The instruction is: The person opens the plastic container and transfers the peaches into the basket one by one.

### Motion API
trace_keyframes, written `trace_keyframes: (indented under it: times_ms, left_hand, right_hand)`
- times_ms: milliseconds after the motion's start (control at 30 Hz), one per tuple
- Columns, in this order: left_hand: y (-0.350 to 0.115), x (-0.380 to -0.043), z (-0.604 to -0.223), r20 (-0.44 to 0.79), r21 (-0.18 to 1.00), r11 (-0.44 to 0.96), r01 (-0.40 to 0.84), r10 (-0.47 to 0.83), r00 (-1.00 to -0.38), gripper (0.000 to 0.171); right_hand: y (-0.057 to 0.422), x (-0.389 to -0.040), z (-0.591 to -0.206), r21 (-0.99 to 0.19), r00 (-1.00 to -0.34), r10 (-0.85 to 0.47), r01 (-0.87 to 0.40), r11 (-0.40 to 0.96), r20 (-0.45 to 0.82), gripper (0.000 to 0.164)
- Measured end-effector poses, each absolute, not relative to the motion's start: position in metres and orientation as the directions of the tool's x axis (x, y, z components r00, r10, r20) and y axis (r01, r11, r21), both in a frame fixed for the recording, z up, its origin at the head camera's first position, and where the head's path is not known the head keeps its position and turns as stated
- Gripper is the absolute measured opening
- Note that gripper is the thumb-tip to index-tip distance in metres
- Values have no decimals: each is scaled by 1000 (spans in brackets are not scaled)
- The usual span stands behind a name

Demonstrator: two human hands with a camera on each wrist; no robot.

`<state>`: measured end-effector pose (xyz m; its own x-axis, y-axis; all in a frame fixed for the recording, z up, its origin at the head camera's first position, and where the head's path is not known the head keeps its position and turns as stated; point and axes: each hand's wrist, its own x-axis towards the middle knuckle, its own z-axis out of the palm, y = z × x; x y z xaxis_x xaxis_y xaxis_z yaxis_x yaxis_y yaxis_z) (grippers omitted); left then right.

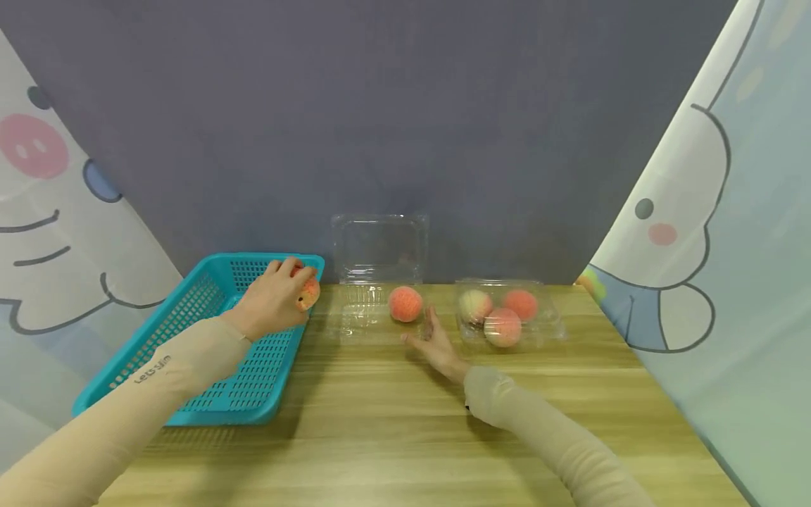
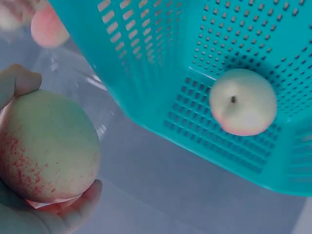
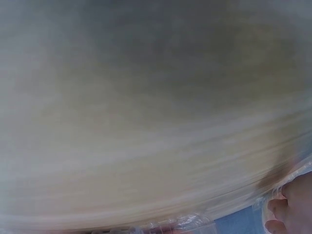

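My left hand grips a peach above the right rim of the blue plastic basket. In the left wrist view, thumb and fingers wrap this yellowish, red-speckled peach. Another pale peach lies inside the basket. A clear clamshell box stands with its lid raised, and one pink peach sits in its right part. My right hand is at the box's front right corner, thumb and fingers spread apart.
Right of the right hand stands a second clear box with three peaches inside, its lid down over them. A grey wall rises behind the wooden table. Cartoon-printed cloth hangs on both sides.
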<state>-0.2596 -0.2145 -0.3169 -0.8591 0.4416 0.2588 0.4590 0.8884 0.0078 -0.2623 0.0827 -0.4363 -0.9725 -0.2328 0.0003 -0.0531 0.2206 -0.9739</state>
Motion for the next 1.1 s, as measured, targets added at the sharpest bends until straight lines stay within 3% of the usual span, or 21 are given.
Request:
trace_keyframes:
  times_ms: [233, 567, 733, 1100]
  left_hand:
    - [-248, -267, -313, 258, 76, 913, 401, 370, -892, 64]
    - [-287, -279, -338, 194, -28, 845, 535, 529, -826, 61]
    - [-284, -294, -346, 138, -34, 810, 585, 584, -800, 60]
    - [-266, -317, -368, 33, -88, 804, 588, 592, -805, 66]
  right_hand:
    - [91, -279, -457, -976, -979, -202, -42, 214, -2, 97]
    - [93, -282, -462, -975, -981, -193, -54, 215, 12, 97]
    - [96, -268, -435, -969, -980, -197, -53, 243, 4, 93]
    - [104, -280, -462, -964, -990, -141, -44, 263, 7, 97]
